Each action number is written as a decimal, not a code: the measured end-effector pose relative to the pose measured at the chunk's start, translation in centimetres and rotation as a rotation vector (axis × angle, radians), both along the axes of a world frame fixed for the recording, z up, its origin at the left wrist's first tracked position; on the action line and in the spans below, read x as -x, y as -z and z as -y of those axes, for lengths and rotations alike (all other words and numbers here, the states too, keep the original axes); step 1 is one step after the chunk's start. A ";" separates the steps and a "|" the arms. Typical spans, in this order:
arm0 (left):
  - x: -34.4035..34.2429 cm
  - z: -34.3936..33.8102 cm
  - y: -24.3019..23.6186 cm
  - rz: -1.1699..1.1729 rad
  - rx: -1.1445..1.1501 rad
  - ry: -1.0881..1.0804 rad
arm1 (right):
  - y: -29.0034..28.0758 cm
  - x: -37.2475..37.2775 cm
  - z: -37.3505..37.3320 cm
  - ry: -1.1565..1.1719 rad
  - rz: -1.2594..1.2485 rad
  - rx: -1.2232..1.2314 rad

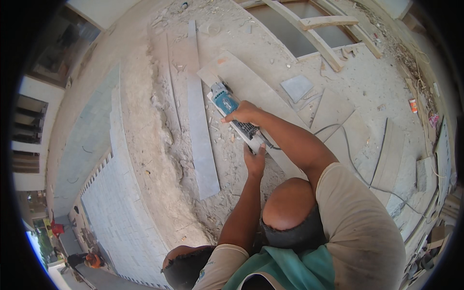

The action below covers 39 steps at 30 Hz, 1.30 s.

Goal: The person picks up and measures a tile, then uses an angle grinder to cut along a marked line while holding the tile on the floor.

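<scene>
My right hand (244,114) is wrapped over the body of a teal angle grinder (225,101), whose head points up and to the left. Its disc is mostly hidden behind the head. Below the grinder lies a narrow pale tile strip (245,137), and my left hand (254,157) grips its near end, thumb on top, fingers partly hidden. Both rest by a long, wide beige slab (251,82) on the dusty ground. A black power cord (346,145) runs from the grinder's rear to the right.
A long grey tile strip (199,125) lies left of my hands, beside a rough broken concrete edge (166,125). Wooden beams (309,34) cross a pit at the upper right. Cut slabs (333,108) lie to the right. Another person (92,261) is at the far lower left.
</scene>
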<state>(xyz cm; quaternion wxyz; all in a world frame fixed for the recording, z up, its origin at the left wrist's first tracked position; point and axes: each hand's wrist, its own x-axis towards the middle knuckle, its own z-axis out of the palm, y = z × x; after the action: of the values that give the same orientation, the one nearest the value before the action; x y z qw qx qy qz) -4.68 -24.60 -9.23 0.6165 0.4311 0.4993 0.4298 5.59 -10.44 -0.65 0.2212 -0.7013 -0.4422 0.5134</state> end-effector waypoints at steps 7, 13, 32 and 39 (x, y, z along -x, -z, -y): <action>0.3 0.1 -0.1 -0.002 -0.018 0.010 | -1.1 -0.2 2.2 -0.020 0.060 0.012; 1.9 -1.0 0.5 0.116 0.148 0.056 | -0.6 -0.8 3.5 -0.037 0.074 -0.017; 3.8 -14.6 -5.2 0.333 0.407 0.175 | -1.1 -0.7 3.7 -0.034 0.073 -0.011; 3.3 -15.0 -4.9 0.378 0.436 0.118 | -0.6 -0.9 3.4 -0.026 0.072 -0.001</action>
<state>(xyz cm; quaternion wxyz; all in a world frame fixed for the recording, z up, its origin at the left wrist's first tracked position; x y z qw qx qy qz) -7.94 -9.63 -4.38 0.8006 0.2292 0.4301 0.3486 6.50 -13.79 0.00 0.1987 -0.7134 -0.4592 0.4907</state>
